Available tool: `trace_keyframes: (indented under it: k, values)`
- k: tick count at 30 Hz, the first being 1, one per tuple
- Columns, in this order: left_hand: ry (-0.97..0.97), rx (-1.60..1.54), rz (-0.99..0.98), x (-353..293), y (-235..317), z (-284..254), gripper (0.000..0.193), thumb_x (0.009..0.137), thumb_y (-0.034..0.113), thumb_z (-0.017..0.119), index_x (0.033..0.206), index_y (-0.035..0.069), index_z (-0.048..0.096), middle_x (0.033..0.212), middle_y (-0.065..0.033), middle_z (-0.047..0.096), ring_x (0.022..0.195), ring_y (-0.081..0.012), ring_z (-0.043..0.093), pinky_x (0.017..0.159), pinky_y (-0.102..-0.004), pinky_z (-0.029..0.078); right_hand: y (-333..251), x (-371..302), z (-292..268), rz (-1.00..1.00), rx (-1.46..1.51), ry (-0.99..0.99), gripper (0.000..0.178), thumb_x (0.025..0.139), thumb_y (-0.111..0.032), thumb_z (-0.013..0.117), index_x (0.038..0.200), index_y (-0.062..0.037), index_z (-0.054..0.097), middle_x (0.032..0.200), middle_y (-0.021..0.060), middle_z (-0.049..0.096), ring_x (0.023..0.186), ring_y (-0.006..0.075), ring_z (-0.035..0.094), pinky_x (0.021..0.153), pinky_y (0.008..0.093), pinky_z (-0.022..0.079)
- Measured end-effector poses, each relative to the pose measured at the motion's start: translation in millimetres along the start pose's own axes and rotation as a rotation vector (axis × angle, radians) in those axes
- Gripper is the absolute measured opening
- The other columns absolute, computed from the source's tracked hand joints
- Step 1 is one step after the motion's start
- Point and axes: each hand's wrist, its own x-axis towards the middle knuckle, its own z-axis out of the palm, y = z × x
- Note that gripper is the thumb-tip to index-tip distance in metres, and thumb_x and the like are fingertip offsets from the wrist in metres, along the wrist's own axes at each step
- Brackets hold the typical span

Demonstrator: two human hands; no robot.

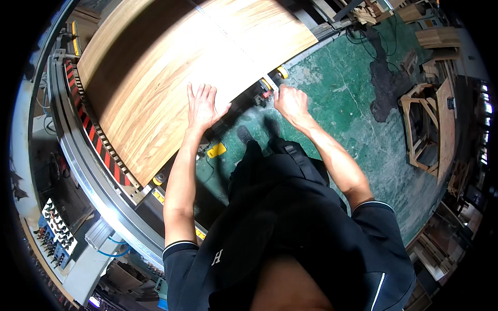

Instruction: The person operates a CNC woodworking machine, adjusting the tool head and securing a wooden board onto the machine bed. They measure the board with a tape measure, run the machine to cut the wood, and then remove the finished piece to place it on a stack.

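Note:
A large wooden panel (150, 114) with light-brown grain lies on the machine in front of me, its upper part washed out by bright light. My left hand (202, 108) rests flat on it near the close edge, fingers spread, holding nothing. A thin pale tape measure blade (223, 32) runs across the panel from the far side and over the close edge. Just beyond that edge my right hand (292, 105) is closed on the tape's near end (271, 82). The fingers hide how the tape ends.
A red-and-black striped strip (93, 132) and a curved metal rail (85, 181) run along the panel's left side. Yellow rollers (282, 72) sit at the machine's edge. Below is a yellow box-like part (217, 150). Wooden frames (423, 127) stand right on the green floor (337, 93).

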Motion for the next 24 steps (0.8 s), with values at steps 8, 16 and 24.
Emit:
trace_keyframes:
  k: [8,16,24]
  values:
    - [0.007,-0.027,0.006,-1.3,-0.9,0.2,0.067,0.076,0.052,0.061,0.111,-0.003,0.055,0.115,-0.0179,0.054,0.122,-0.032,0.042,0.114,-0.0549,0.004,-2.6,-4.2,11.4,-0.083,-0.117,0.136,0.023,0.083,-0.021,0.058,0.078,0.002,0.059,0.073,0.0213,0.064,0.063,0.0354,0.066,0.055,0.0442,0.053]
    - [0.008,-0.051,0.003,-0.5,-0.7,-1.1,0.065,0.075,0.052,0.062,0.11,-0.003,0.056,0.113,-0.0177,0.055,0.12,-0.0312,0.043,0.113,-0.0559,0.005,-2.9,-1.8,16.5,-0.101,-0.181,0.187,0.02,0.082,-0.019,0.059,0.075,0.0,0.059,0.07,0.0184,0.062,0.059,0.0317,0.066,0.052,0.0409,0.052]
    - [0.058,-0.11,0.009,-5.5,-3.5,-1.7,0.063,0.074,0.053,0.062,0.106,-0.002,0.058,0.108,-0.0161,0.056,0.119,-0.0322,0.045,0.114,-0.0561,0.008,-19.2,2.8,4.9,-0.03,-0.046,0.066,0.027,0.083,-0.025,0.06,0.076,0.0006,0.06,0.073,0.0232,0.063,0.067,0.0398,0.064,0.061,0.0484,0.05]
